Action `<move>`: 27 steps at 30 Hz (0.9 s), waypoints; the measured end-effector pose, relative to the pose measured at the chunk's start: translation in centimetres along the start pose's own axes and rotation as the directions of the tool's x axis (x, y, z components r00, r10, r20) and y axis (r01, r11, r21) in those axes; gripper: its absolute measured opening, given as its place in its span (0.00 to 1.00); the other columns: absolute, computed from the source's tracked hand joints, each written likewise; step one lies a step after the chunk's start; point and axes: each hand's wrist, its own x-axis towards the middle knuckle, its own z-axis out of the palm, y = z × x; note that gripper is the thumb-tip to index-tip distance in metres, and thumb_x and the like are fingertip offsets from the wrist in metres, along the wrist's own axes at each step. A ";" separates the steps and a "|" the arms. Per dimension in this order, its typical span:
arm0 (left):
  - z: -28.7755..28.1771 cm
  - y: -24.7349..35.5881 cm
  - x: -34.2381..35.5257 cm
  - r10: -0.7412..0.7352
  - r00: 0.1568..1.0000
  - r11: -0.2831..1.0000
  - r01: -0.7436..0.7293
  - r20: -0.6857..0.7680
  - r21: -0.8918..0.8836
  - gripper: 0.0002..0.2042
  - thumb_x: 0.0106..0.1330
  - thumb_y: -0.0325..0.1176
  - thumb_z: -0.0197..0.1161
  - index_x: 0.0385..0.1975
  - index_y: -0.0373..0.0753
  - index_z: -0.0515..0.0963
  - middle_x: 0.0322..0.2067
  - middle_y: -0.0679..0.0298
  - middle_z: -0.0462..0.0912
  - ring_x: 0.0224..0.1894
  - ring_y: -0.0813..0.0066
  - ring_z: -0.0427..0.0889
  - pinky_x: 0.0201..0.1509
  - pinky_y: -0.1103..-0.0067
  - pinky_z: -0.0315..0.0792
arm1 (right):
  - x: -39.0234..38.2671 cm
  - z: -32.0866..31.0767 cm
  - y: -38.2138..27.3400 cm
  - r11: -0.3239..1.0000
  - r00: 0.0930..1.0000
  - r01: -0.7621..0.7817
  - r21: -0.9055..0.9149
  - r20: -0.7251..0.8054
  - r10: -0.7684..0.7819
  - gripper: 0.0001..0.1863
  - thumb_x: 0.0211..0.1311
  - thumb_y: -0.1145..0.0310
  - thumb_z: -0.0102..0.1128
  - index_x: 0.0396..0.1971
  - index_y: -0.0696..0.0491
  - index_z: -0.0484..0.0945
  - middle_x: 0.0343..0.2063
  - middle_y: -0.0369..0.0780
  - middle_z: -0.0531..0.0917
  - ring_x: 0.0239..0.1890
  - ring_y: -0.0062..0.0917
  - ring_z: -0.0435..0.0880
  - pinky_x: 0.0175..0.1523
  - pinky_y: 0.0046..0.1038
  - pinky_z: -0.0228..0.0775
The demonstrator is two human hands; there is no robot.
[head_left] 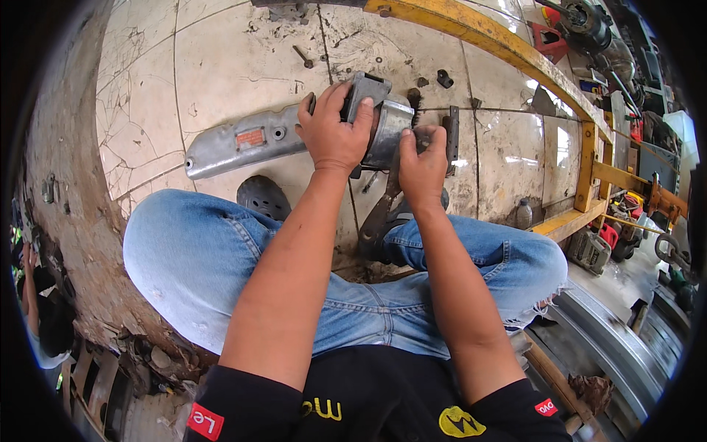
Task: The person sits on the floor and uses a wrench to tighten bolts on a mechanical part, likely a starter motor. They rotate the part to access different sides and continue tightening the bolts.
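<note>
My left hand (333, 132) is wrapped round a grey metal block (368, 90) at the top of a metal cylinder-shaped part (392, 121). Closed beside that part, my right hand (423, 166) grips a dark, flat metal tool (383, 210) that slants down between my legs. The tool's upper end is hidden by the hand and the part, so its exact kind is unclear. A long grey cast metal cover (236, 144) with a red label lies on the tiles to the left, its right end behind my left hand.
A yellow metal frame (471, 29) spans the far side and right. Bolts (303, 57), a black nut-like piece (444, 79) and a dark metal bar (453, 136) lie on the tiles. A small bottle (523, 214) stands near my right knee. Metal channels (611, 339) lie lower right.
</note>
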 end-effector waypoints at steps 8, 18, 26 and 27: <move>0.0 0.2 0.4 -0.058 0.998 0.998 0.057 0.028 0.030 0.22 0.60 0.53 0.64 0.52 0.50 0.80 0.56 0.72 0.79 0.66 0.46 0.61 0.66 0.44 0.52 | 0.6 0.1 -1.0 0.995 0.998 -0.068 0.078 0.001 0.068 0.13 0.63 0.64 0.62 0.40 0.57 0.73 0.35 0.52 0.83 0.39 0.45 0.83 0.47 0.38 0.72; 0.1 0.0 0.0 0.024 0.999 0.999 -0.023 -0.032 0.028 0.21 0.62 0.52 0.64 0.51 0.48 0.80 0.54 0.68 0.80 0.62 0.51 0.65 0.68 0.51 0.53 | 1.6 0.8 -1.8 0.990 0.992 -0.123 0.068 0.013 0.122 0.14 0.63 0.64 0.61 0.41 0.58 0.73 0.36 0.51 0.84 0.40 0.44 0.84 0.48 0.37 0.73; 0.3 -0.1 -0.1 -0.001 1.000 1.000 0.001 -0.008 0.006 0.22 0.61 0.53 0.64 0.52 0.51 0.80 0.56 0.71 0.79 0.65 0.48 0.62 0.67 0.46 0.51 | 1.9 0.8 -1.6 0.994 0.996 -0.089 0.058 0.006 0.088 0.15 0.64 0.64 0.61 0.42 0.59 0.72 0.35 0.53 0.83 0.39 0.44 0.84 0.46 0.37 0.73; 0.3 0.0 0.0 -0.004 1.000 1.000 0.005 -0.017 0.010 0.22 0.61 0.53 0.64 0.52 0.51 0.80 0.56 0.71 0.79 0.65 0.48 0.62 0.67 0.46 0.51 | 2.0 0.5 -2.6 0.995 0.996 -0.091 0.044 0.012 0.091 0.15 0.63 0.64 0.61 0.42 0.59 0.72 0.34 0.53 0.83 0.39 0.45 0.84 0.46 0.38 0.73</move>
